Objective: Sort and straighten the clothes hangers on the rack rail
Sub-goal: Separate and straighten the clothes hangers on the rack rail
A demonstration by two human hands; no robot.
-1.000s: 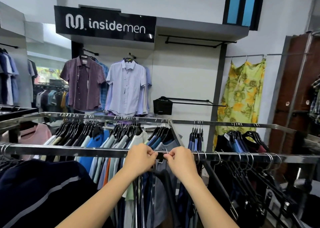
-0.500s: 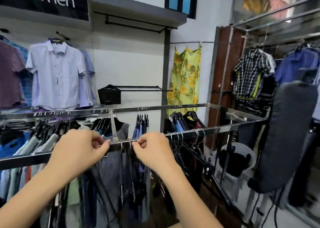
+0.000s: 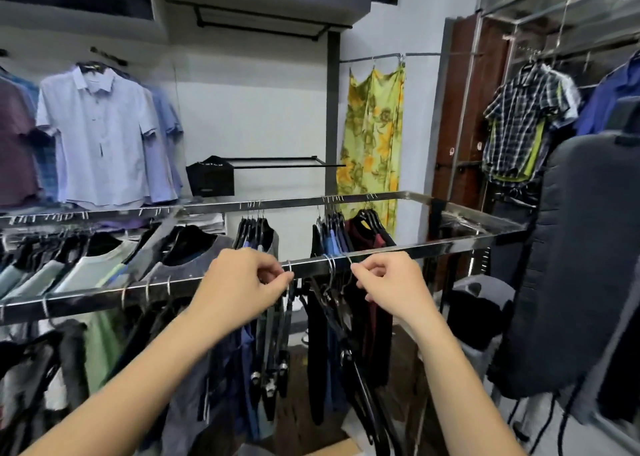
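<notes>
Both hands have slid along the rail (image 3: 433, 244) toward its right end since a moment back; they were side by side near the cross brace then, and now a gap has opened between them.

Going left to right: the stretch of rail toward the left end carries a few loose hooks (image 3: 147, 291) spaced out over green and grey tops. Then the left hand (image 3: 242, 284) sits right on the front rail, fingers pinched tight on a wire hook (image 3: 289, 272) with a bunch of dark trousers hanging under it. Next comes a short bare bit of rail, then a small cluster of hooks (image 3: 330, 265), and the right hand (image 3: 388, 284) pinched shut on the last hook of that cluster (image 3: 349, 261).

Thing to watch, I'd say: the rail runs left to right and climbs a little toward the right corner, so every hook can only slide along that line. The crowded, crooked hangers lie between the hands and just under the right one, so the right hand looks nearer the mess. Beyond it the rail is bare up to the corner.
</notes>
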